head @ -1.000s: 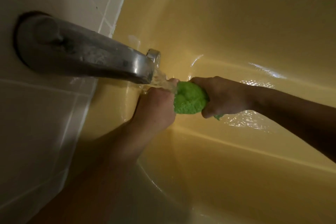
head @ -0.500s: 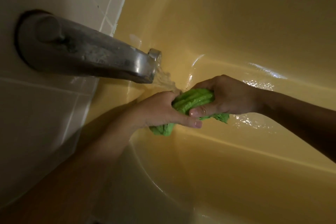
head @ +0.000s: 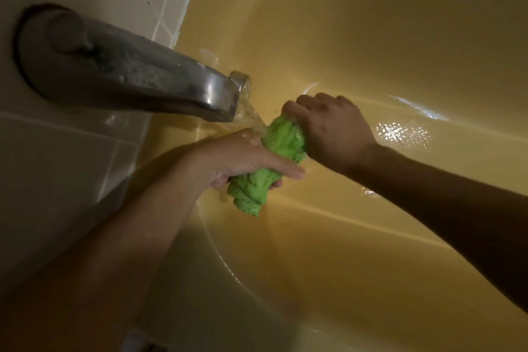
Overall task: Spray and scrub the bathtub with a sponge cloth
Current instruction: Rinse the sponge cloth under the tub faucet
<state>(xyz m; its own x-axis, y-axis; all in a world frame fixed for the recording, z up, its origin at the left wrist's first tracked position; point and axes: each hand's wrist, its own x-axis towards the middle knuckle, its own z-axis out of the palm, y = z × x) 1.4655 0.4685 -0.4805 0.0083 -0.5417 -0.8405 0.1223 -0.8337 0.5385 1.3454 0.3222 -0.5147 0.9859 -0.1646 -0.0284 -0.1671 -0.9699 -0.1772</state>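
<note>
Sponge cloth [head: 281,148], newly twisted under running spout [head: 160,80], top in closed grip of right hand [head: 331,128], bottom in that of left hand [head: 243,157]; rinse-and-wring stage, bathtub [head: 371,37] scrubbing seemingly pending.

- The sponge cloth [head: 281,138] is bright green.
- The bathtub [head: 371,37] is a plain warm yellow.
- The faucet [head: 137,71] is dull grey metal, mottled with pale spots.
- The wall tiles [head: 57,166] are off-white with lighter grout lines.

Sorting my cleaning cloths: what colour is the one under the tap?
Bright green sponge cloth, seen in the head view.
</note>
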